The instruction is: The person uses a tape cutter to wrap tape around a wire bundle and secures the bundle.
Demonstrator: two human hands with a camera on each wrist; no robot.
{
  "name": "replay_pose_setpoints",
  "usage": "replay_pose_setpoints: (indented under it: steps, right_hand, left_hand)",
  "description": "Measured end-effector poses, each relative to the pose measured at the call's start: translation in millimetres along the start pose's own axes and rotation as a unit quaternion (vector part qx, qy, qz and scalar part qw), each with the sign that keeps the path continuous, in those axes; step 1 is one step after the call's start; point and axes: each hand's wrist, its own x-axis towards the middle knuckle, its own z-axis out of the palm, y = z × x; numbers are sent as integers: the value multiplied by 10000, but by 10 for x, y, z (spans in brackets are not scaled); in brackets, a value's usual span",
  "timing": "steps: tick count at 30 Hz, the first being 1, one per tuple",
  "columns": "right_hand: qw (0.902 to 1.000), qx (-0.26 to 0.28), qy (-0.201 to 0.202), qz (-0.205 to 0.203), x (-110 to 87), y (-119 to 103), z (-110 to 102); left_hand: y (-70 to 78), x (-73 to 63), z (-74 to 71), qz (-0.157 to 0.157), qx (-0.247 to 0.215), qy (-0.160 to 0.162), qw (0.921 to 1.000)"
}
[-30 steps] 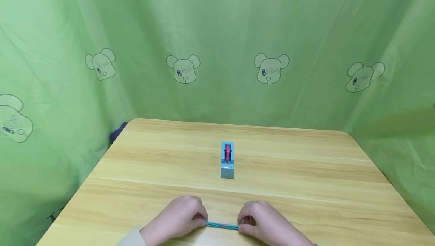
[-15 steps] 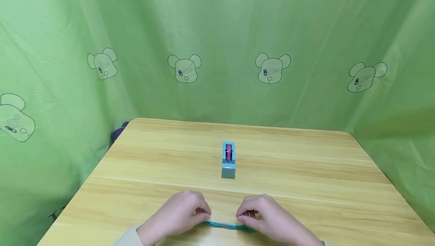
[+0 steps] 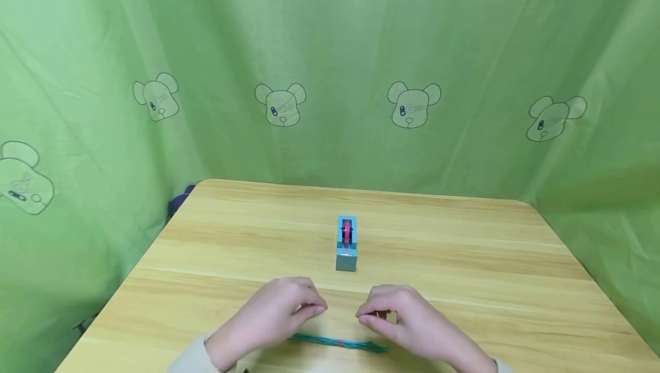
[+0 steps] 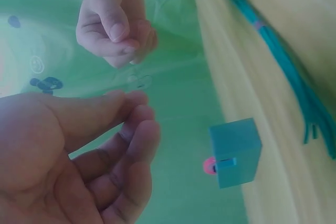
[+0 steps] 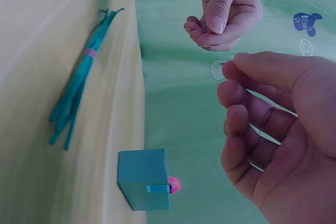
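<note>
A bundle of thin teal strands (image 3: 361, 345), wrapped near its middle with a narrow pink band (image 3: 340, 342), lies on the wooden table near the front edge. Its ends splay apart in the left wrist view, where the bundle (image 4: 286, 64) is seen whole. My left hand (image 3: 278, 311) hovers over the bundle's left part and hides that end. Above and behind its right end is my right hand (image 3: 407, 317). Both hands have loosely bent fingers, with thumb and fingertips close together and nothing held. The fingertips face each other across a gap.
A blue tape dispenser (image 3: 346, 259) with a pink roll (image 3: 347, 232) stands on the table (image 3: 247, 247) beyond the hands. Green curtains (image 3: 340, 29) with bear-head outlines enclose the back and sides. Something purple (image 3: 179, 202) shows past the far left corner.
Both hands have let go of the bundle's ends and risen up and away from it. The bundle stays on the table with its right end now uncovered. The dispenser has not moved.
</note>
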Motion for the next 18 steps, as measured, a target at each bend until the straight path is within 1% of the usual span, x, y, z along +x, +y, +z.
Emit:
replay_pose_setpoints:
  steps: [8,14,18]
  right_hand:
    - [9987,-95,334,-366,73,-11,-125]
    - [9982,-157,443,-383,167,-45,-221]
    - [9977,-231,569,-296,219,-61,-274]
  left_hand:
    - [70,75,-112,210,109,391,9990]
    - [77,139,-199,332,66,730,9968]
    - [54,175,-247,339,47,853,9958]
